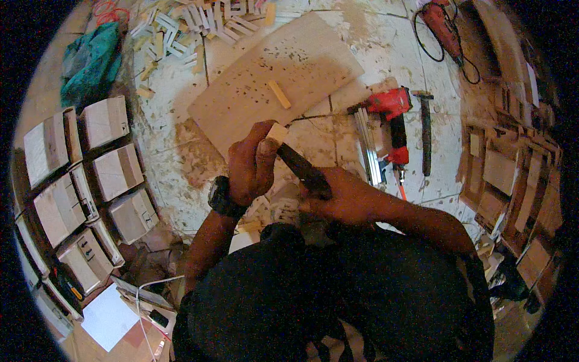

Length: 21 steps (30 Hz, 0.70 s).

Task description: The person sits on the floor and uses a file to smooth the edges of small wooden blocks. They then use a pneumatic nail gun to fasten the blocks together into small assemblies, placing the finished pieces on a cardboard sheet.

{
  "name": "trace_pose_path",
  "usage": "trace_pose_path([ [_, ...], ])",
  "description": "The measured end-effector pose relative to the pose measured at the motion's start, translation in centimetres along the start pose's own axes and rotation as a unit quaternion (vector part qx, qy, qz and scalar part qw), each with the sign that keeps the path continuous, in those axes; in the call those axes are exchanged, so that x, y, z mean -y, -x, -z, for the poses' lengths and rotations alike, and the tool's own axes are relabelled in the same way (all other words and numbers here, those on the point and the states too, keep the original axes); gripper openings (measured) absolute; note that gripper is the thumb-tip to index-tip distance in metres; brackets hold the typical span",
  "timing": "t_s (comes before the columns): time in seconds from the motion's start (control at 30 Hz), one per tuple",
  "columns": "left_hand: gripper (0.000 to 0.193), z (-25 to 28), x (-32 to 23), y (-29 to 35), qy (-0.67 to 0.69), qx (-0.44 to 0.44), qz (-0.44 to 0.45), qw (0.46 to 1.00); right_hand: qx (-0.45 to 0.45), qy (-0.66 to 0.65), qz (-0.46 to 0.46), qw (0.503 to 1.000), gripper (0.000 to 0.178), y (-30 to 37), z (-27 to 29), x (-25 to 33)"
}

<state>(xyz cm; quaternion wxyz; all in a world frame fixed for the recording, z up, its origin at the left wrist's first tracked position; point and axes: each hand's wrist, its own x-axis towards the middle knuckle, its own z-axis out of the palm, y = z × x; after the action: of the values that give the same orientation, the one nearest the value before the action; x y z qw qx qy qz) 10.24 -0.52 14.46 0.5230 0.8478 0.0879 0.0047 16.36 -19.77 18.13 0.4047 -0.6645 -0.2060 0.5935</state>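
Note:
My left hand, with a dark watch on its wrist, is closed around a small pale wood piece whose end shows above the fingers. My right hand grips a dark, flat, bar-like tool; its exact kind is hard to make out. The tool's far end meets the wood piece at my left fingers. Both hands are above my knees, at the near edge of a brown wooden board on the floor. A short wood strip lies on that board among dark crumbs.
A red-and-black nail gun and a hammer lie to the right, beside metal strips. Wood strips are heaped at the back. A red corded power tool sits far right. Boxes line the left.

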Motion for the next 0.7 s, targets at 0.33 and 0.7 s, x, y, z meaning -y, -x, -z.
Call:
trace_pose_path([
  [0.33, 0.042, -0.9, 2.3, -0.7, -0.255, -0.142, -0.27, 0.918, -0.094, 0.073, 0.003, 0.993, 0.035, -0.8, -0.7, -0.3],
  [0.7, 0.025, -1.3, 3.7, 1.0, 0.075, -0.034, -0.04, 0.996, -0.124, 0.227, 0.044, 0.965, 0.036, -1.5, -0.1, -4.4],
])
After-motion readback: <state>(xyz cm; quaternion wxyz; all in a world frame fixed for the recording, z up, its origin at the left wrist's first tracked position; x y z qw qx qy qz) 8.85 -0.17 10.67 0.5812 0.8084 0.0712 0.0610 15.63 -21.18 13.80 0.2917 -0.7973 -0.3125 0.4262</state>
